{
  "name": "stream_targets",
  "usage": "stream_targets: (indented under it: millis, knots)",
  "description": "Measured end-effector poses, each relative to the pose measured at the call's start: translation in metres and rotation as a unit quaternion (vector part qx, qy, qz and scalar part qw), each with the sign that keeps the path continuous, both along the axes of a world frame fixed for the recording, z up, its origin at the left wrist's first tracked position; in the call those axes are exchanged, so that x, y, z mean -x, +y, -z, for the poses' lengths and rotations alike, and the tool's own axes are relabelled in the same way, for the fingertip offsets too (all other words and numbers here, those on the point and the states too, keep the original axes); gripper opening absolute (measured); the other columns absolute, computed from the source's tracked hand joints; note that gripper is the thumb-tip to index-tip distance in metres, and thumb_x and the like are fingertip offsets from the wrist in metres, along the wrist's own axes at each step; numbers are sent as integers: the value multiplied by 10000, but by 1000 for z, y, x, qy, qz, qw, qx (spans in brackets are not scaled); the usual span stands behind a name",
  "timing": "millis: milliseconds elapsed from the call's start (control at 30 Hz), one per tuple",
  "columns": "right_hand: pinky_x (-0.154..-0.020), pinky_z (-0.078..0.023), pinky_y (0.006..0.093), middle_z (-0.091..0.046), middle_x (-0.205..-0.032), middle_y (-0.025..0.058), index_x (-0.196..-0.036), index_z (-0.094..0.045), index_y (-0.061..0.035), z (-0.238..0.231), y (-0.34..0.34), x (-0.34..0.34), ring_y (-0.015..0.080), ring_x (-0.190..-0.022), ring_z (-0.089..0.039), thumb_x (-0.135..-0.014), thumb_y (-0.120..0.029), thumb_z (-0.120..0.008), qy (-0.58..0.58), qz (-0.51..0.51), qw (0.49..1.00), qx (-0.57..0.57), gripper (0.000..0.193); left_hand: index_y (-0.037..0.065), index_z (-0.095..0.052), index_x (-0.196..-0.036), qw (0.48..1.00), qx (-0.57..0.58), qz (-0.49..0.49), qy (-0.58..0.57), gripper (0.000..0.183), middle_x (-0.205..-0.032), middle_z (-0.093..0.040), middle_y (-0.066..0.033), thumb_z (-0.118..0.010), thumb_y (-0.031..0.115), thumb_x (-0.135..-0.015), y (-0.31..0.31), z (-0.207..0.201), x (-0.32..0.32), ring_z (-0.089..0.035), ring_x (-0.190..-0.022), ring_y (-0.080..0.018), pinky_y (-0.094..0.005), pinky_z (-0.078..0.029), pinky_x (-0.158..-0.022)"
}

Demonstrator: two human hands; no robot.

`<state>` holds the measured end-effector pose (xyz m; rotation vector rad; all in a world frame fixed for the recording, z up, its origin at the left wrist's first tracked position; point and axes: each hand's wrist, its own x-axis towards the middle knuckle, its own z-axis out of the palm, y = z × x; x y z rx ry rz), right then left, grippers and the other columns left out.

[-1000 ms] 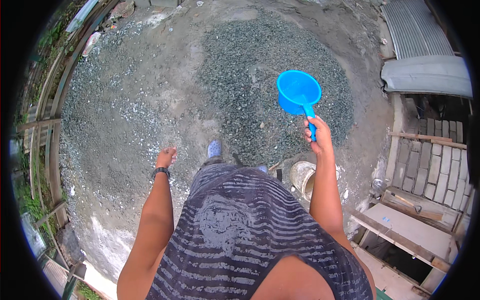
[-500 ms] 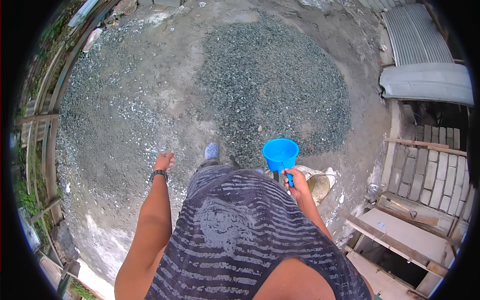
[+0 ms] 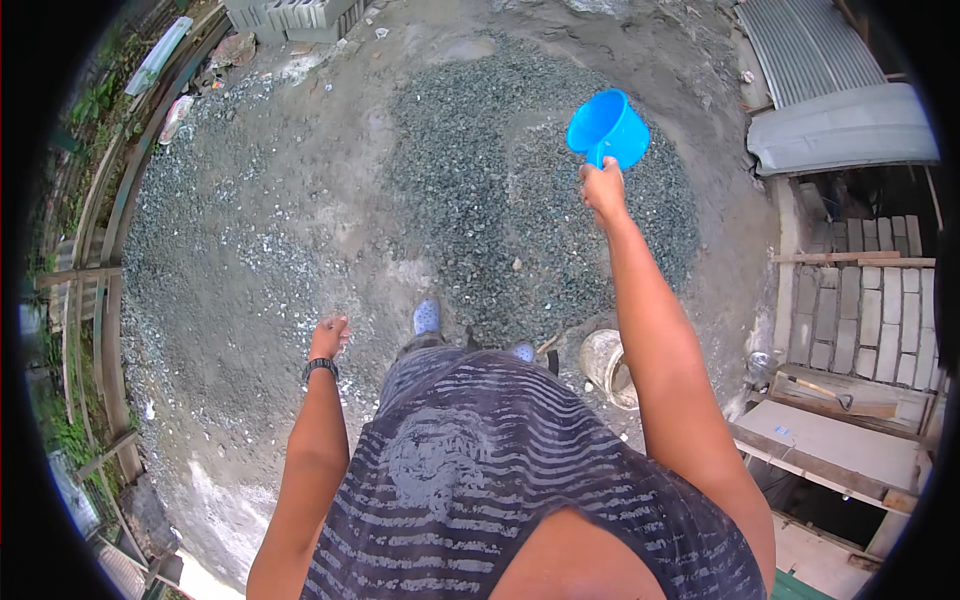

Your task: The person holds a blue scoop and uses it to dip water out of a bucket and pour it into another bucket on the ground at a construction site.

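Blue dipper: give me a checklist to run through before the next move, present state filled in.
1. Right hand closed on the handle of the blue dipper: ok.
2. Dipper level: not ok, it is tilted, mouth toward the picture's upper left.
3. Water inside it: cannot tell.
4. Left hand free: ok, nothing shows in it.
5. Whitish bucket fully in view: not ok, the right forearm overlaps it.
6. Right shoe planted: cannot tell, mostly hidden by the shirt.
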<state>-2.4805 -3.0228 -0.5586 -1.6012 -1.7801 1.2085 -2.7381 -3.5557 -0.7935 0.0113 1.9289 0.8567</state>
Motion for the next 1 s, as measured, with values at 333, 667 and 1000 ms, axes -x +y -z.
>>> stream_targets:
  millis: [333, 667, 1000]
  knots:
    - [-416, -355, 268, -576, -843, 40, -1019, -482, -90, -47, -41, -65, 117, -535, -489, -915, -135, -570, 353, 61, 921, 150, 144, 88, -687, -1007, 997, 73, -12, -33, 316, -795, -677, -14, -607, 372, -894, -72, 10, -45, -620, -609, -121, -286, -464, -506]
    - [-421, -358, 267, -593, -852, 63, -1015, -493, -89, 62, -220, -163, 123, -545, -491, -911, -126, -549, 225, 168, 860, 426, 124, 77, -668, -1039, 998, 38, -42, -25, 331, -839, -685, -37, -655, 368, -882, -28, 10, -16, -624, -620, -123, -288, -478, -519]
    - [-952, -463, 536, -609, -1159, 349, -1251, -429, 38, 51, -71, -25, 495, -1099, -598, -837, -142, -530, -299, -92, 950, -11, 463, 82, -640, -1189, 999, -33, -2, -15, 407, -924, -703, -49, -651, 379, -910, 4, -4, 18, -655, -697, -137, -278, -486, -551]
